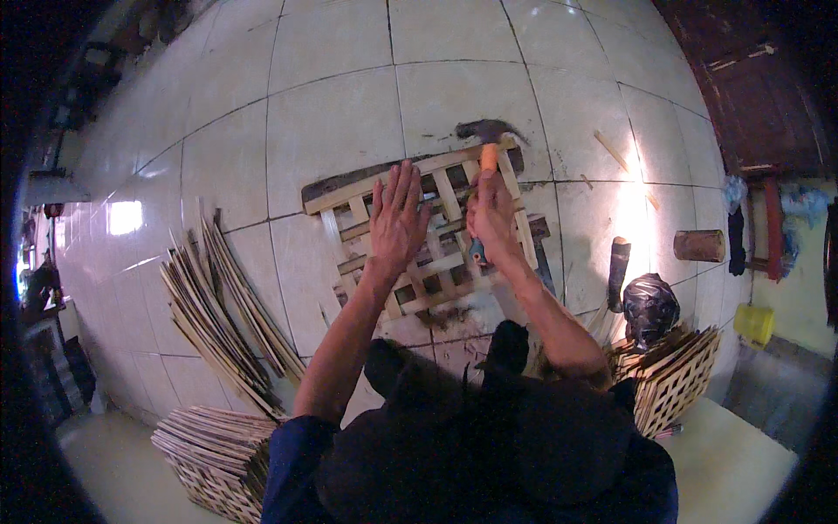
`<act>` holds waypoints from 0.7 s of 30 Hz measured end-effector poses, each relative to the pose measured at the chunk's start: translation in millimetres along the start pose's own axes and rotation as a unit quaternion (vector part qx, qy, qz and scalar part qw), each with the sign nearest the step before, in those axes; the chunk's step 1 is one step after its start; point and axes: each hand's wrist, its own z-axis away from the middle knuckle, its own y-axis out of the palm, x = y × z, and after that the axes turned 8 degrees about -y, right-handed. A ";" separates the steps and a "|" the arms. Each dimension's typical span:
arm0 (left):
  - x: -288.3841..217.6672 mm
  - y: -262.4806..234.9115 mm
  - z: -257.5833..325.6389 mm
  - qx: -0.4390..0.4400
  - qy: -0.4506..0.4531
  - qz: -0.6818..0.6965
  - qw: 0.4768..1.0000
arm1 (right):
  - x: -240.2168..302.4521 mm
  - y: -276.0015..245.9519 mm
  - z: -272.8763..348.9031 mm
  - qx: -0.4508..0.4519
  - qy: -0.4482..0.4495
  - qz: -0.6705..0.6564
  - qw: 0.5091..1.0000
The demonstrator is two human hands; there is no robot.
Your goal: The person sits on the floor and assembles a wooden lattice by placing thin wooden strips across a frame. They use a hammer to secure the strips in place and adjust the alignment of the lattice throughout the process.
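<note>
A lattice panel of crossed pale wooden slats (pixel 449 194) lies on the tiled floor in front of me, with a dark plank (pixel 349 182) along its far edge. My left hand (pixel 400 218) rests flat on the lattice, fingers stretched toward the far slat. My right hand (pixel 493 214) is wrapped round the handle of a claw hammer (pixel 490 157), orange near the neck and dark blue-green at the end. Its dark metal head lies over the panel's far right corner. Whether a nail is under the hammer cannot be seen.
Long loose slats (pixel 223 306) lie in a bundle at left. Stacked lattice panels (pixel 209 454) stand at lower left, others (pixel 676 375) at lower right. A black plastic bag (pixel 651 299), a wooden block (pixel 699 245) and a yellow container (pixel 753 324) sit on the right.
</note>
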 end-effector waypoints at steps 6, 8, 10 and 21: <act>1.1 4.1 -1.4 0.021 -0.018 0.011 1.000 | -21.7 -3.3 -10.4 -0.002 -0.237 0.301 0.924; 1.9 1.1 2.2 0.004 -0.009 0.016 1.000 | -1.5 -1.1 -11.1 -0.007 -0.205 0.292 0.934; 2.9 3.3 2.3 -0.002 -0.009 0.001 1.000 | 22.7 4.9 -4.0 -0.053 -0.252 0.294 0.921; 0.9 -1.0 1.1 0.006 -0.003 0.026 1.000 | 25.5 9.5 12.8 0.006 -0.310 0.436 0.845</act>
